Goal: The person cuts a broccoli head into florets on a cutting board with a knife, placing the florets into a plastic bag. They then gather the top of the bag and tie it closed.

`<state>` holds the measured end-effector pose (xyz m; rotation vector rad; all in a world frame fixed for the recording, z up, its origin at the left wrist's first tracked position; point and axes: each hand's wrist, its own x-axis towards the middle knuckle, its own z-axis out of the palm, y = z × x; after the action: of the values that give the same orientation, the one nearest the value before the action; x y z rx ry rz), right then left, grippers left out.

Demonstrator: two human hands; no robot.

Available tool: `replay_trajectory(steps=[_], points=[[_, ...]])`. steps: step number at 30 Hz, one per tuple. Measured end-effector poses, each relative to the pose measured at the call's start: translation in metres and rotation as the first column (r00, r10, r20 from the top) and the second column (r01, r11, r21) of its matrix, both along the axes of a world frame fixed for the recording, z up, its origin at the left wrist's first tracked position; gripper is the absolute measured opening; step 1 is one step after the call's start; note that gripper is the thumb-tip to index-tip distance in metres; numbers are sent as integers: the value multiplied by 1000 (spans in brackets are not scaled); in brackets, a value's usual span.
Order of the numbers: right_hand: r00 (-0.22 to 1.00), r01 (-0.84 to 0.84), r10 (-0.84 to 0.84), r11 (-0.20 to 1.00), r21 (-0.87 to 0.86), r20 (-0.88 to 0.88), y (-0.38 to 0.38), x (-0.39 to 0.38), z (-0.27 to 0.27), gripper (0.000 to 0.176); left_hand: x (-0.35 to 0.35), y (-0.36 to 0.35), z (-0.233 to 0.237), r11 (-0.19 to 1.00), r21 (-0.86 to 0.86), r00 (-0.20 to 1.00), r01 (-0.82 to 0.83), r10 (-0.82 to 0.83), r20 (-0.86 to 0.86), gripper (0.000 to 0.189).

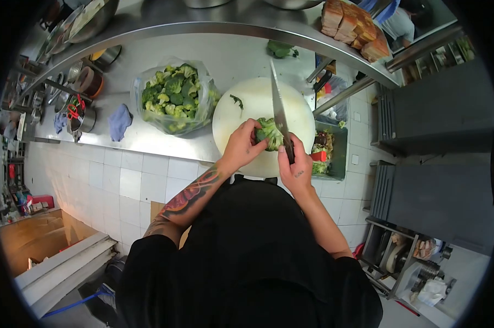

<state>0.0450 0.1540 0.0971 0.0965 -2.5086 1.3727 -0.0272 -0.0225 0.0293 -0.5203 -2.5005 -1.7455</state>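
Note:
On a round white cutting board (pixel 233 123), my left hand (pixel 244 143) closes its fingers around the side of a broccoli head (pixel 268 133). My right hand (pixel 296 168) grips a knife (pixel 278 104) by its dark handle, the long blade pointing away from me. The blade lies along the right side of the broccoli; whether it touches is hard to see. A small green leaf scrap (pixel 236 101) rests on the board. Left of the board stands a clear plastic bag (pixel 141 117) full of broccoli florets (pixel 174 87).
Another broccoli head (pixel 280 49) lies behind the board. A green bin (pixel 337 158) with trimmings stands right of it. A metal shelf (pixel 203 27) with meat blocks (pixel 350 27) runs overhead. A blue cloth (pixel 119 122) and a metal pot (pixel 86 119) with red-handled scissors (pixel 75 109) sit left.

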Motion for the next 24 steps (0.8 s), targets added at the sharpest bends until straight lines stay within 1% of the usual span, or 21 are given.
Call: replay_trajectory(steps=[1,2,4,5,6,8,9,10,11,12,14,15,16,17,18,20,21,22,23,24], points=[[999,8,-10,999,-37,-52,-1,1,4,35,1,0,2,1000,-8,1000,-9,9,3,37],[999,4,-6,999,-36,-52,-2,0,3,35,1,0,4,1000,-17,1000,-17,17,4,37],[997,-54,54,999,1,-46,-1,-8,-3,34,1,-2,0,1000,-22,1000,-15,15,2,37],[994,-87,79,991,103,79,2,-14,-12,34,1,-1,-3,1000,-26,1000,-7,7,0,37],[994,-82,74,991,106,75,2,-13,-16,34,0,-1,-6,1000,-24,1000,-2,2,-4,37],[996,-67,62,995,80,71,-2,-13,-20,35,-3,-4,-15,994,104,979,-19,-2,202,35],[994,-60,52,996,73,98,-5,-10,-7,35,-2,-5,-22,994,103,979,-24,2,206,35],[993,-62,55,995,72,103,-6,-7,-1,35,-1,-5,-28,989,141,970,-37,1,244,35],[998,-59,57,997,54,29,-6,-5,4,35,-1,-5,-34,983,179,960,-49,-3,280,34],[997,-54,55,998,36,-46,-6,-3,8,36,0,-5,-33,983,179,959,-48,-5,282,34],[998,-51,51,999,16,-36,-5,-4,7,35,2,-3,-32,984,171,957,-50,-2,289,34],[998,-65,65,997,45,5,-5,-8,-1,35,3,-1,-33,984,173,957,-45,-7,289,34],[996,-82,79,994,75,45,-4,-10,-10,34,4,2,-34,975,211,960,-72,10,281,35],[996,-81,78,994,77,44,-3,-10,-18,34,5,3,-35,963,249,961,-100,29,275,36],[996,-75,69,993,95,64,-5,-10,-22,34,6,2,-33,963,250,962,-99,28,273,36],[994,-79,70,990,113,81,-4,-13,-26,34,7,-6,-28,930,362,906,-56,-105,410,31],[995,-73,68,994,78,68,-4,-10,-16,34,9,-13,-29,931,361,904,-61,-102,416,31],[997,-62,60,997,43,54,-2,-6,-7,35,9,-21,-29,827,544,821,-142,-209,532,30],[998,-54,52,998,28,45,0,-5,-1,35,8,-28,-30,685,685,723,-248,-339,602,30],[998,-48,47,998,30,45,4,-4,-4,35,8,-34,-30,685,687,722,-244,-345,600,30]])
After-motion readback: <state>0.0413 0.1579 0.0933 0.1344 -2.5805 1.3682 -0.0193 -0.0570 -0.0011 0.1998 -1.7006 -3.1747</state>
